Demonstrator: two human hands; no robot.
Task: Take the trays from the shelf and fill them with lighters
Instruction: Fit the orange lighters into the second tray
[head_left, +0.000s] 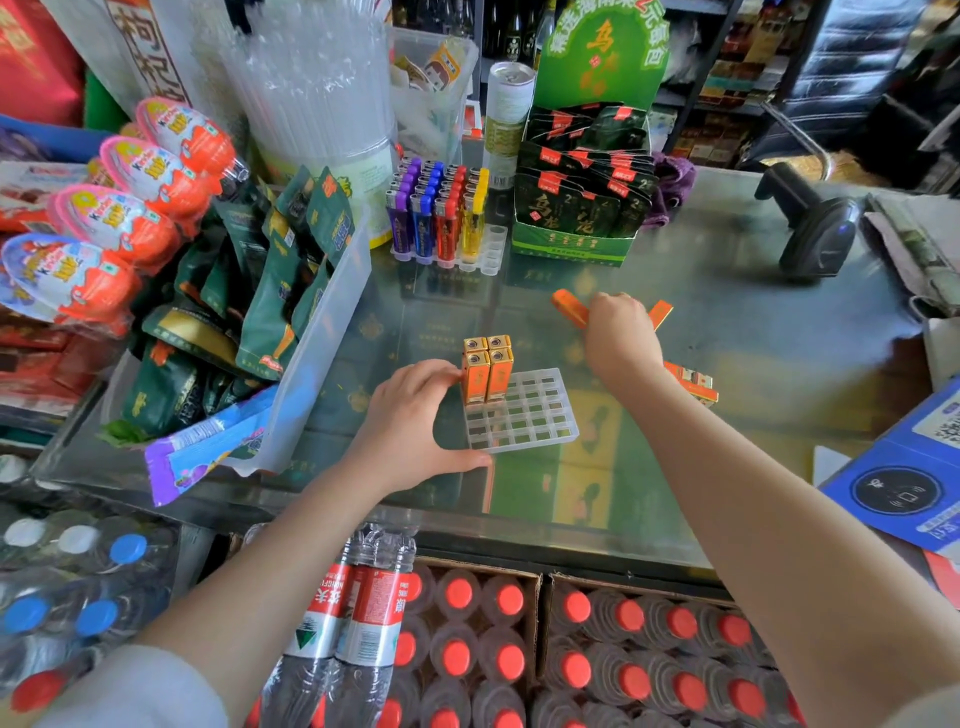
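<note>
Tray (524, 415) sits mid-counter (727, 291), clear plastic grid. Four orange lighters (487, 370) stand upright in its far-left corner, two by two; every other cell looks empty. So early in the fill, by my read.

Left hand (415, 421) braces the tray: fingers spread and loosely curved, fingertips against the lighter block left of the tray, thumb along the tray's near-left edge. It holds nothing, just steadies.

Right hand (621, 338) is beyond the tray to the right, fingers curled round loose orange lighters (571, 307). One end sticks out left of the fist, another right. Exact count in the grip: cannot tell.

Step in hand, as I judge it: bring those over and seat them next to the standing four.
- Keep the left hand planted; the tray is light and will likely skate on the glass.
- Drop each lighter straight down, base first, in the cell touching the filled ones. Fill row by row so standing ones don't block the reach.
- Don't knock the four; tall and narrow, they'd tip easily.

Room: open glass right of and beyond the tray, good approach lane. More lighters (693, 382) lie just right of the tray. Left of the tray is tight: snack bin (311, 332) close by. Full lighter rack (441, 218) well beyond the tray. Counter edge is near the tray's front; don't drag it toward you.
</note>
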